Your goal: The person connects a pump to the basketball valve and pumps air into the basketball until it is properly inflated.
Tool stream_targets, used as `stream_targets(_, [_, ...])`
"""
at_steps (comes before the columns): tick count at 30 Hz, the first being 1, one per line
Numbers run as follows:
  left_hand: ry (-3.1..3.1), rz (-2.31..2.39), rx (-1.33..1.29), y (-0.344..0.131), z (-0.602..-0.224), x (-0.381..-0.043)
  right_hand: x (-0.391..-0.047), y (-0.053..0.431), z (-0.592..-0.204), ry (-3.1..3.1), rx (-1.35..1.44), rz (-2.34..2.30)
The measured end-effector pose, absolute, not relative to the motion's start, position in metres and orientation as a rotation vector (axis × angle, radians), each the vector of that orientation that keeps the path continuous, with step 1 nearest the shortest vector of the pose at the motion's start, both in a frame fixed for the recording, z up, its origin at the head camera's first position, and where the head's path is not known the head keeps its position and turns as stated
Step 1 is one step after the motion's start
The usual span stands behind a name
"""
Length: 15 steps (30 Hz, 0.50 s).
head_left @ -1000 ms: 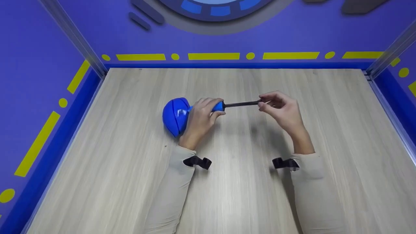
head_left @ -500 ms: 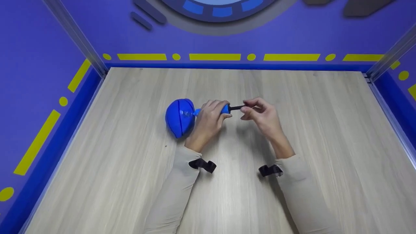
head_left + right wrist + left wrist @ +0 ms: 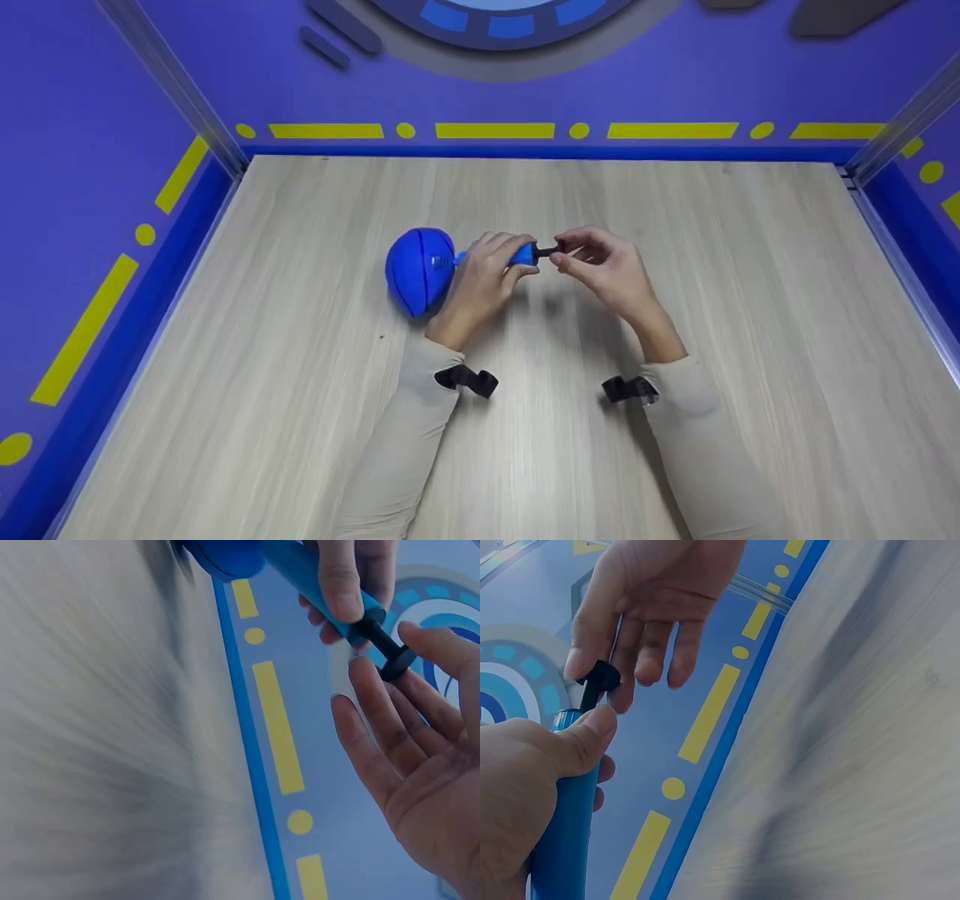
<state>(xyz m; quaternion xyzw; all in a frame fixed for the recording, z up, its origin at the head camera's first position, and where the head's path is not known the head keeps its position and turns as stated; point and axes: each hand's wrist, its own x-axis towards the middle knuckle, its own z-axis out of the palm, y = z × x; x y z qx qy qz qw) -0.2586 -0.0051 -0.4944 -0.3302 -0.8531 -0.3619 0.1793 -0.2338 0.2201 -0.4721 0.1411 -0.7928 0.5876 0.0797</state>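
Note:
A blue ball (image 3: 420, 271) with dark seams, its outline lopsided and slack, sits at the left end of a hand pump (image 3: 523, 254). My left hand (image 3: 480, 277) wraps round the pump's blue barrel (image 3: 564, 829), thumb along its top end. From that end sticks out a short length of black plunger rod (image 3: 381, 637). Its black handle (image 3: 397, 664) is pinched between the thumb and fingers of my right hand (image 3: 607, 270), other fingers spread loosely. The joint between pump and ball is partly covered by my left hand.
Both hands work above a wood-grain table (image 3: 300, 420). Blue panels (image 3: 510, 97) with yellow marks rise at its back and sides. Black wrist mounts (image 3: 469, 380) stick out from both sleeves.
My right hand has moved left, pushing the plunger rod mostly into the barrel. My left hand, the pump and the ball have shifted slightly right.

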Motion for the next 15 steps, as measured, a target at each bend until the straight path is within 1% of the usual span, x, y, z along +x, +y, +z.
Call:
stream_targets(3, [-2.407,-1.03,-0.911,-0.009,-0.493,-0.261,-0.233,0.233,-0.465,-2.393,0.412,1.67])
stream_targets(9, [-2.373,-1.039,-0.851,-0.015,-0.493,-0.264,-0.23,0.26,-0.456,-2.289,0.331,1.743])
stream_targets(12, [-2.382,-1.021,-0.836,-0.014,-0.493,-0.264,-0.232,0.263,-0.458,-2.228,0.303,1.831])
stream_targets(15, [-2.399,-0.997,-0.835,-0.011,-0.493,-0.262,-0.235,0.255,-0.463,-2.166,0.271,1.942])
